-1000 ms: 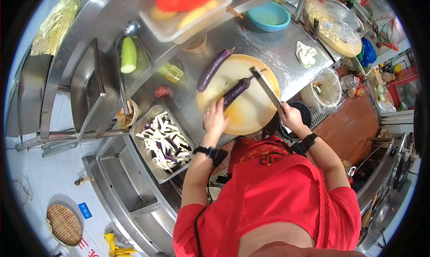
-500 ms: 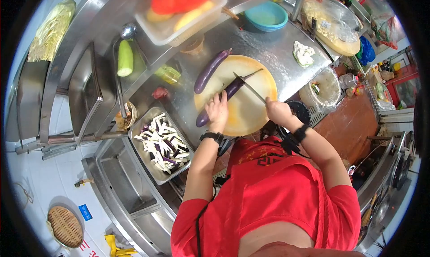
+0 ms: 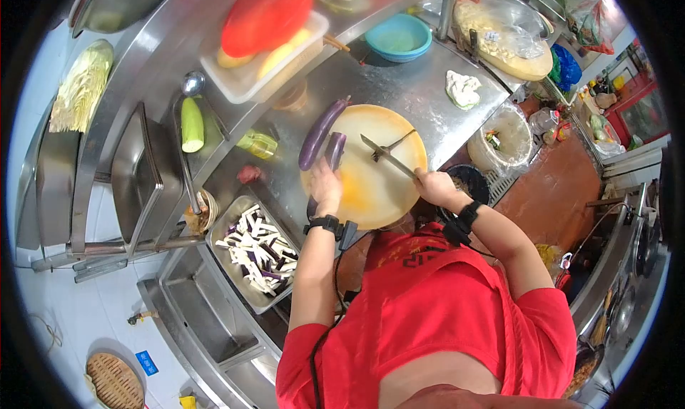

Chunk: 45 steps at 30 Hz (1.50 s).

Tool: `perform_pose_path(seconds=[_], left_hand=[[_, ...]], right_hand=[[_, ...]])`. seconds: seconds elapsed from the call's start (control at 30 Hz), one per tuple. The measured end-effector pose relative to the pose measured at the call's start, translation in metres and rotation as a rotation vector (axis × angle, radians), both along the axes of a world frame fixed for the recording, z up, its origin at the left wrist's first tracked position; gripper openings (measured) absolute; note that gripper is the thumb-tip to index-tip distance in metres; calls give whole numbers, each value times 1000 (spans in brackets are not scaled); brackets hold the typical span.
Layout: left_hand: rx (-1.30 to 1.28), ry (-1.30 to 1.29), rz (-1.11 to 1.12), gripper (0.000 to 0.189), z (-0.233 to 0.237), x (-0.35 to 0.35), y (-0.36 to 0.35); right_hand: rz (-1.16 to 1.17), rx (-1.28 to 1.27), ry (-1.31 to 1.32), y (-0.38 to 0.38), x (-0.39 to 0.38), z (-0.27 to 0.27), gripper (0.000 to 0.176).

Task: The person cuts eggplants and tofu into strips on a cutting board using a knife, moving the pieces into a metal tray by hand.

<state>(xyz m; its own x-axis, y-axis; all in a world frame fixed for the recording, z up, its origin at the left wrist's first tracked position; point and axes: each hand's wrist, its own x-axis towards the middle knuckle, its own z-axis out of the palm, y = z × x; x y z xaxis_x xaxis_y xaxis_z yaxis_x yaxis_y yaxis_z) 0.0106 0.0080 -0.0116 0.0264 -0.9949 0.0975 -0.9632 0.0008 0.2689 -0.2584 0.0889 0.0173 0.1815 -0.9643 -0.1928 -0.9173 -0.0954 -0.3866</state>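
Note:
My left hand is closed around a purple eggplant at the left part of the round cutting board. The eggplant's top end shows a cut; the fingers cover its middle. My right hand grips a knife by its handle, which the fingers hide. Its blade lies over the board, touching or just above the severed eggplant stem. Another whole eggplant rests along the board's left edge. Beside my left forearm, a steel tray holds several white-and-purple eggplant strips.
A shelf above the counter carries a white plastic container and a green gourd. Blue bowls and a crumpled white cloth sit on the counter. To the right stands a lined bucket. A sink lies at lower left.
The eggplant's stem end has come off and lies on the board under the knife. My left hand has drawn the rest of the eggplant leftward, away from the blade.

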Motion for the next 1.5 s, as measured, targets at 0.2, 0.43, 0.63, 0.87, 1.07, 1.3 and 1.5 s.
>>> perform_pose_path(seconds=[0.2, 0.43, 0.63, 0.87, 1.07, 1.3, 1.5], left_hand=[[-163, 156, -449, 60, 7, -46, -12], [142, 195, -506, 49, -18, -100, -12], [607, 599, -423, 35, -35, -98, 6], [1028, 1269, -615, 78, 6, -253, 23], [702, 1078, -718, 49, 67, -266, 1], [-267, 320, -187, 36, 17, -58, 34], [-26, 114, 109, 56, 0, 25, 98]], right_hand=[[-248, -293, -311, 34, -44, 21, 19], [-767, -310, -700, 83, -107, 29, 17], [-1092, -447, -770, 145, -160, 22, 13], [-1254, -671, -846, 158, -189, 29, 9], [-1161, -603, -915, 135, -186, 30, 10], [-776, -283, -684, 109, -165, 15, 14], [-135, -246, -360, 47, -111, 21, 19]])
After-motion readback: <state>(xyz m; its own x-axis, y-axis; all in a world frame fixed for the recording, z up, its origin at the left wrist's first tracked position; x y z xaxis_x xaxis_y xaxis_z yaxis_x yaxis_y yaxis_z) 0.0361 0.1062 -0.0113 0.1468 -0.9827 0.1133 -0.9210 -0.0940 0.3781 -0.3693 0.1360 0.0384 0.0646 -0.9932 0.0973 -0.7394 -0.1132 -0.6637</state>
